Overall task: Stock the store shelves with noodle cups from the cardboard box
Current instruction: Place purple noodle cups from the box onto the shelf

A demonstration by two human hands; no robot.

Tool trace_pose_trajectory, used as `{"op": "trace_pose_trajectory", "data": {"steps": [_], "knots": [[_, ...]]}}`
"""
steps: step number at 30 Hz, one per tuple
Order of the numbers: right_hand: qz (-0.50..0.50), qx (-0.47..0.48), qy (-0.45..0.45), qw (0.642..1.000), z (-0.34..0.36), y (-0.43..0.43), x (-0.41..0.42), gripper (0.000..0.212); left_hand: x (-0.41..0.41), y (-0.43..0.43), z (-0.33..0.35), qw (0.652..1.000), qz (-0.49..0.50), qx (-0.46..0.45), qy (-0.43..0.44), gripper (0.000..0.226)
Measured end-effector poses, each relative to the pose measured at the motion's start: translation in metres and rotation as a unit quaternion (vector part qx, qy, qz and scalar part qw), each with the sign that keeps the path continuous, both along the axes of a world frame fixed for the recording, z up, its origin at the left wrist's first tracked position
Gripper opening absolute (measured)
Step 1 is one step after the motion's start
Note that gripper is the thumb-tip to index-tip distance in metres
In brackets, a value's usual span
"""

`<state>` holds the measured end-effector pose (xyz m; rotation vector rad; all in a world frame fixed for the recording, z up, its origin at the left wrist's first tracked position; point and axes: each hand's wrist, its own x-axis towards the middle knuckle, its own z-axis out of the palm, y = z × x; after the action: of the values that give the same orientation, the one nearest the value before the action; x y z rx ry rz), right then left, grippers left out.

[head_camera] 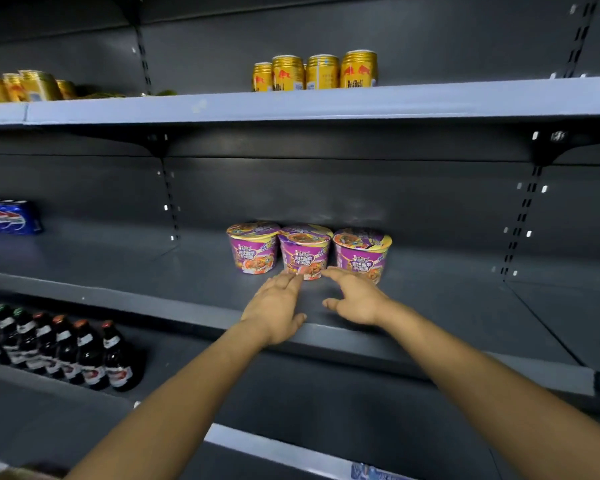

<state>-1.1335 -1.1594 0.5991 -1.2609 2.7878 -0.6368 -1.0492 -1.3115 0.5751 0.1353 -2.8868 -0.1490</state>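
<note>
Reaching with left grip [278, 306] and right grip [355, 301], both spread and empty, to three noodle cups [303, 244] on the middle shelf [447, 306].

Touching the foot of the middle noodle cup [303, 258] with the straight fingertips [297, 278] of the left grip, palm down. Holding the loosely spread right grip just in front of the right noodle cup [361, 252], contact there impossible to tell. Just left of the middle one, the left noodle cup [253, 249]. All three purple, upright, lidded, side by side, far back on the shelf. Far left on the same shelf, blue cola cans [7, 220]. Above, on the top shelf [222, 105], gold cans [323, 71] in two groups. Below left, a row of dark bottles [66, 348].
</note>
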Motion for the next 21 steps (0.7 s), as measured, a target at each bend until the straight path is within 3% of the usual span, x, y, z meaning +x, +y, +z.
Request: {"op": "trace_pose_trajectory", "data": {"steps": [11, 21], "knots": [[0.064, 0.026, -0.037, 0.997, -0.057, -0.023, 0.098, 0.064, 0.105, -0.007, -0.055, 0.998, 0.036, 0.046, -0.034, 0.074], [0.102, 0.090, -0.175, 0.975, -0.162, -0.048, 0.128, 0.064, 0.157, -0.022, -0.143, 0.982, 0.105, 0.104, -0.120, 0.070]]}}
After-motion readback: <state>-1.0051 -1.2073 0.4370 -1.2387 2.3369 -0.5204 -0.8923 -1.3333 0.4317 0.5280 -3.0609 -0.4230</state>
